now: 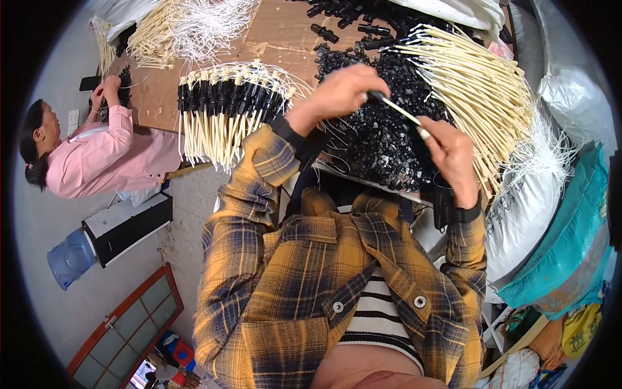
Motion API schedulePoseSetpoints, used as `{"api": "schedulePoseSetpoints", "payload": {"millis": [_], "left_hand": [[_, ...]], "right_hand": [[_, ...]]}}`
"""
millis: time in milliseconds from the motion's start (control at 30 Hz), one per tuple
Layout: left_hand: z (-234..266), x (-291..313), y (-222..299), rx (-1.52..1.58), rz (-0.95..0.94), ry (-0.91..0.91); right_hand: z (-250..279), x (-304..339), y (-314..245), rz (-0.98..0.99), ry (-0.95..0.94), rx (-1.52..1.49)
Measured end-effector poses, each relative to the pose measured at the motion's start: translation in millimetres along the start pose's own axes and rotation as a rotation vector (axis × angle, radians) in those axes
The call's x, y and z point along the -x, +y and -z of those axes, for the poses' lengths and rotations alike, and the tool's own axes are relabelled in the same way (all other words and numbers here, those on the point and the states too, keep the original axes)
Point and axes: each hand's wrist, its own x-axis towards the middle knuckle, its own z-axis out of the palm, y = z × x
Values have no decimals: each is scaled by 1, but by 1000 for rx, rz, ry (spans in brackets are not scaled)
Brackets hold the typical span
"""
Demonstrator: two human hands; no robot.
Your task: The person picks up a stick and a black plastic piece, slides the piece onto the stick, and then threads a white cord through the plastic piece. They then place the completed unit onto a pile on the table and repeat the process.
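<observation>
Over the heap of small shiny black plastic parts (389, 152), my two hands hold one thin cream sleeved cable (403, 111) between them. My left hand (343, 89), slightly blurred, is closed at the cable's far end, where a small black piece (374, 96) shows at the fingertips. My right hand (453, 148) pinches the cable's nearer end between thumb and fingers. Just right of it lies a large bundle of cream cables (483, 81) with white wire ends. Left of my left wrist, a row of cables with black connectors (236, 91) rests at the table's near edge.
More black connectors (343, 10) lie at the table's (285, 32) far side. White wires (210, 26) and cables occupy the far left. A person in pink (97, 152) works at the left. White sacks (531, 214) and a teal sack (564, 227) crowd the right.
</observation>
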Motion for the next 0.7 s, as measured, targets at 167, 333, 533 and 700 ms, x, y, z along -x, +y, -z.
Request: {"api": "schedulePoseSetpoints", "payload": {"millis": [167, 333, 533, 700], "left_hand": [[-11, 11, -4, -262, -187, 413], [-23, 8, 71, -594, -292, 208], [-4, 48, 15, 44, 414, 180], [-22, 26, 46, 823, 501, 219]], "right_hand": [[-8, 1, -6, -318, -2, 290], [-28, -14, -10, 63, 128, 69], [5, 2, 13, -33, 29, -1286], [-47, -14, -38, 12, -41, -147]]}}
